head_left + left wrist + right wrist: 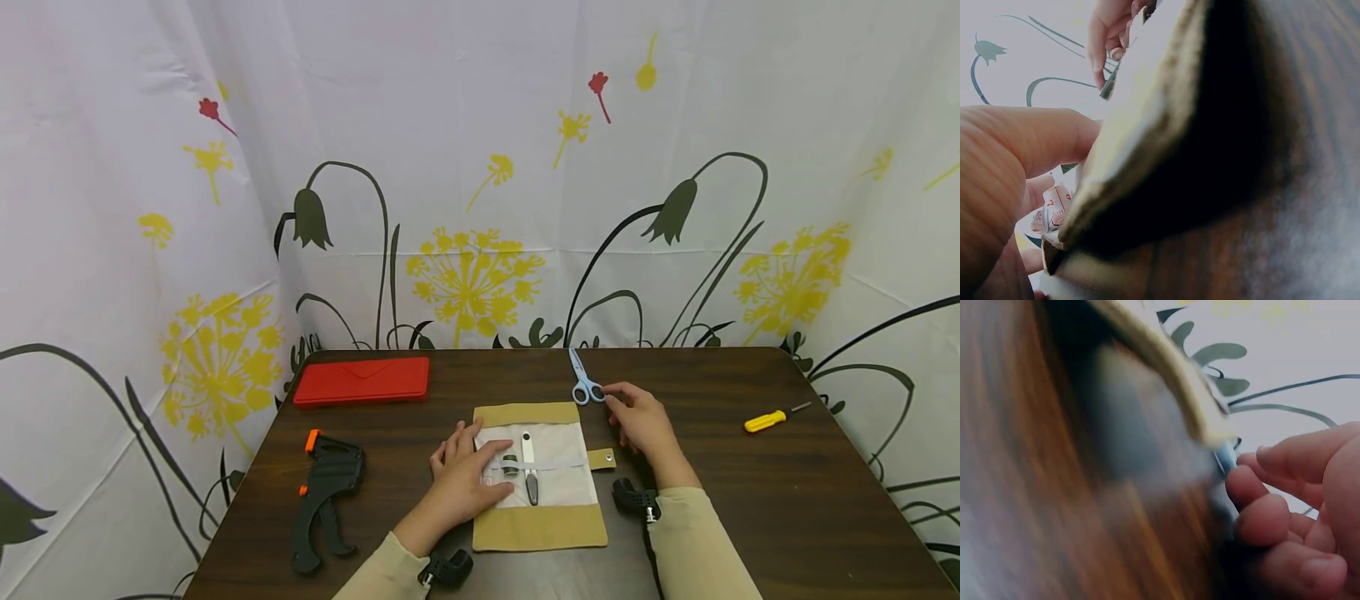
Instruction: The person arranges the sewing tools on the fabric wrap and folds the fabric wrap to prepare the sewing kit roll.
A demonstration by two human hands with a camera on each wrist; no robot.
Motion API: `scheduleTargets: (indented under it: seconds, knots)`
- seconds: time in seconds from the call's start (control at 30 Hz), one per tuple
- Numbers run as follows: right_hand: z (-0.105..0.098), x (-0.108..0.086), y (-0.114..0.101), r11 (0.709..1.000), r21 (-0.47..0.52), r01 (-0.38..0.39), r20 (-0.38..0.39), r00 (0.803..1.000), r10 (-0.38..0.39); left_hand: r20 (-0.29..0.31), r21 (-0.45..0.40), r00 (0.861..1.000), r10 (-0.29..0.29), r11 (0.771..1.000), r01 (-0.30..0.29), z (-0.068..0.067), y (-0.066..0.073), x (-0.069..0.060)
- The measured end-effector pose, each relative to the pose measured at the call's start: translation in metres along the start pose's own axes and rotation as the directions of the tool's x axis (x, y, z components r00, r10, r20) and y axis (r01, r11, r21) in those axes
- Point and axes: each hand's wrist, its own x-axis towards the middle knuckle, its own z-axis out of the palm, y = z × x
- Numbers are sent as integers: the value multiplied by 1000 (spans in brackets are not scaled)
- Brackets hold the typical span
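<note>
A tan and white fabric pouch (540, 527) lies unfolded on the table. Under its white elastic band sit a small dark green roll (510, 468) and a slim white-and-grey tool (529, 467). My left hand (467, 481) rests over the pouch's left side, fingers spread; a rolled measuring tape (1058, 205) with red numbers shows beside its fingers in the left wrist view. Light blue scissors (582, 379) lie beyond the pouch, blades pointing away. At their right handle loop, my right hand (643, 422) touches with a fingertip, thumb apart from it. The wrist view blurs this contact.
A red case (362, 381) lies at the back left. In front of it is a black clamp (327, 500) with orange pads. A yellow-handled screwdriver (772, 418) lies far right. The pouch's snap strap (602, 459) sticks out rightward. A patterned curtain (480, 167) hangs behind the table.
</note>
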Motion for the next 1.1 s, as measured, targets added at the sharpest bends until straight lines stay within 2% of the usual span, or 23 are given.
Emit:
scheduleTargets:
  seconds: [0.17,0.37,0.67,0.87,0.97,1.1]
  knots:
    - [-9,-1,4,998,-49,27,-129,991,-34,3,-1,1000,-1,1000,1,0,0,0]
    - [-22,-4,9,999,-46,-12,-227,974,1,0,-1,1000,0,1000,0,0,0,0]
    - [-34,-2,17,993,-114,-30,-224,975,4,4,-14,1000,0,1000,0,0,0,0]
    - [-35,-2,18,990,-143,16,-240,969,-50,4,-14,1000,0,1000,0,0,0,0]
    - [-35,0,20,994,-101,36,-239,969,-59,4,-14,1000,-1,1000,1,-1,0,0]
    - [-35,3,26,997,51,57,-234,971,-44,6,-13,1000,-5,1000,5,0,-1,1]
